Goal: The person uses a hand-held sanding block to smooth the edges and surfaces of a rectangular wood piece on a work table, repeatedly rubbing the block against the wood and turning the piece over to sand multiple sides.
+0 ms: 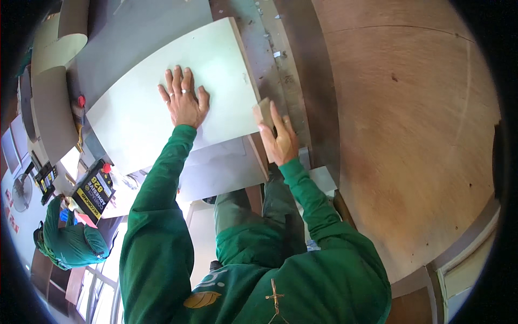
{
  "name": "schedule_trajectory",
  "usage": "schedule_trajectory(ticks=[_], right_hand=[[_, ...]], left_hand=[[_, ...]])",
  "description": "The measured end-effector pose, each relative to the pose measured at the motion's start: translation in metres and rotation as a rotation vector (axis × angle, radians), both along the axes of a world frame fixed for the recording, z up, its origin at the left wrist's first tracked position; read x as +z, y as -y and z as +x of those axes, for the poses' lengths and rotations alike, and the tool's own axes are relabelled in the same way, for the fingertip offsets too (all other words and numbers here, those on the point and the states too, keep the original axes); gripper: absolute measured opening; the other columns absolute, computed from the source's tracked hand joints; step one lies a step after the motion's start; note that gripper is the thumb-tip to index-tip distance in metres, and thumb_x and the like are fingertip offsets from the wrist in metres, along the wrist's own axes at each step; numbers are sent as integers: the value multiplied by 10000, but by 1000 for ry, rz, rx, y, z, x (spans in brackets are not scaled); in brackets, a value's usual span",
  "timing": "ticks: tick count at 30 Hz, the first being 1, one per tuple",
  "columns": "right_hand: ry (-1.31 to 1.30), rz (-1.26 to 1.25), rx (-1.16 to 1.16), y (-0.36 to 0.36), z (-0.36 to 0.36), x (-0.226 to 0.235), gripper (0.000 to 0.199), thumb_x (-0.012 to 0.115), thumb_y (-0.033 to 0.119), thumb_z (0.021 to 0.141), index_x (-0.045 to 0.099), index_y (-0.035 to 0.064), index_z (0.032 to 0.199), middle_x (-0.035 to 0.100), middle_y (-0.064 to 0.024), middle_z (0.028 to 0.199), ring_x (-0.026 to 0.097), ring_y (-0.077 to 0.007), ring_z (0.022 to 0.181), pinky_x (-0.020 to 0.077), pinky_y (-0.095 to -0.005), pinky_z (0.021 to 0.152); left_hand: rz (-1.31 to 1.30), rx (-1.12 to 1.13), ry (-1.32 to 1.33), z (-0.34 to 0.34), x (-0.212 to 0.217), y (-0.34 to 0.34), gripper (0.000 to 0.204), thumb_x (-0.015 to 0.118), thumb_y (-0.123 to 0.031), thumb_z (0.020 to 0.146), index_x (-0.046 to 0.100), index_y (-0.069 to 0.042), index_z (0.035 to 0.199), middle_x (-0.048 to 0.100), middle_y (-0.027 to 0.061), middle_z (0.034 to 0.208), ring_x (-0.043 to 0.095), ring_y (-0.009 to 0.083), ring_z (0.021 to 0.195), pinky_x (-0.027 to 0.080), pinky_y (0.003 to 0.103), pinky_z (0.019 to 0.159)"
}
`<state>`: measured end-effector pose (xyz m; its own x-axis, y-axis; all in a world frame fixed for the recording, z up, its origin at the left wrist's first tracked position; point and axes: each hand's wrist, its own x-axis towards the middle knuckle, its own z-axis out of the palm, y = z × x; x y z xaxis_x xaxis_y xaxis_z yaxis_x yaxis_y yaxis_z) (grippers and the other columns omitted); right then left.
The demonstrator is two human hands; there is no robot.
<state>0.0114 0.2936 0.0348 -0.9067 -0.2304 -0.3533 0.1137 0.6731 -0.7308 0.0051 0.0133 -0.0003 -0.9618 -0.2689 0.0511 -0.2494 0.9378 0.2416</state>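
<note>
A pale white board, with one long curved edge, lies flat on a grey worktop. My left hand rests palm down near the board's middle, fingers spread, with rings on it. At the board's right edge my right hand grips a small tan sanding block. The block is held upright against that narrow edge, fingers on one side and thumb on the other. Its underside is hidden.
Curled sheets stand at the far left, near a black and yellow can. A co-worker in green is at the lower left. A large brown wood panel rises on the right. Scraps litter the strip beyond the board.
</note>
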Motion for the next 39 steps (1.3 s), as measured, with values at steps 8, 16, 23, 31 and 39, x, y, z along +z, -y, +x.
schedule_trajectory(ticks=[8,16,23,31,39], right_hand=[[-37,3,13,58,-130,-1,691,595,492,973,440,179,1569,607,-256,1283,599,-462,1120,477,-511,964],[-56,40,2,5,0,-6,716,576,563,977,395,251,1596,603,-258,1170,616,-508,1027,517,-558,882],[-244,46,70,105,-193,2,678,561,544,982,452,202,1558,632,-278,1160,616,-495,1078,492,-552,928],[50,-13,-50,11,-13,4,694,585,548,973,425,259,1584,584,-288,1261,622,-489,1132,520,-571,933],[-103,52,13,90,-156,1,692,603,502,967,453,187,1565,641,-231,1222,618,-432,1143,503,-473,976]], left_hand=[[-4,-9,7,-2,-6,-4,657,521,-377,942,429,-121,1540,320,130,1655,138,359,1588,24,625,1254],[13,0,14,-2,1,-2,679,522,-380,942,402,-123,1559,312,129,1659,122,351,1593,6,619,1256],[-13,5,26,-4,-1,-8,657,531,-354,942,417,-131,1550,326,129,1653,149,347,1589,33,612,1260],[-21,16,34,0,2,1,659,545,-344,937,425,-134,1550,326,122,1655,158,354,1586,42,610,1262],[-43,-1,38,-5,3,-4,645,525,-352,955,418,-132,1552,328,115,1651,157,346,1587,49,616,1258]])
